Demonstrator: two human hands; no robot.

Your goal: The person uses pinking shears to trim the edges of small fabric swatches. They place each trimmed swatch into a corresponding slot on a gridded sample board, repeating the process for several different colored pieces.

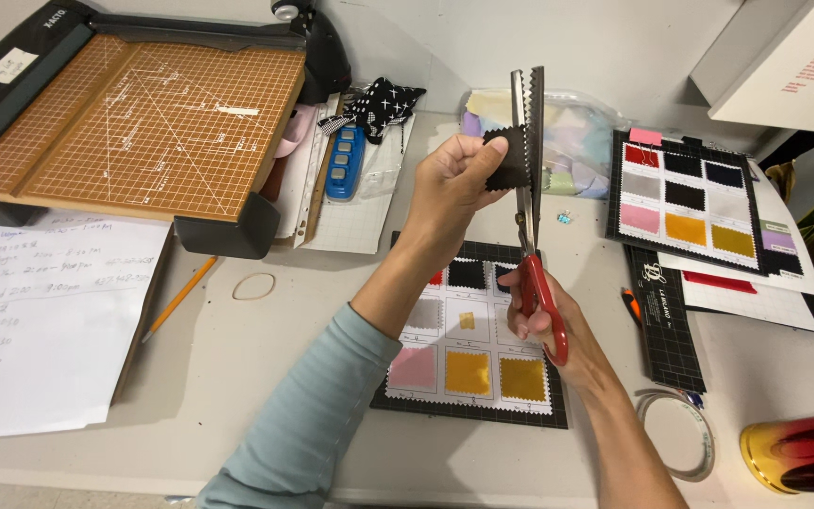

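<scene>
**Dark fabric swatch held at the blades of pinking shears above a sample card**

While the grey worktable (237, 377) is taken up across its left half by a large wooden paper trimmer (143, 118) with a printed grid, a sheet of handwritten notes (40, 320) is seen lying in front of it, with a yellow pencil (179, 298) and a rubber band (253, 286) just beside. A swatch card (468, 368) with black border is laid flat in the middle of the table, under both hands; pink, gold, grey, black and red fabric squares are fixed to it. A second, similar card (685, 203) is propped at the right, near a clear bag of pastel scraps (567, 141). A roll of clear tape (678, 434) and a red-and-gold cup (803, 452) are set at the lower right.

Pinking shears (528, 188) with red handles are held upright, blades pointing up, by the right hand (544, 316), whose fingers are closed through the handle loops. A small dark fabric swatch (509, 158) is pinched between thumb and fingers of the left hand (454, 184), raised above the table, with its right edge touching the blades.
</scene>
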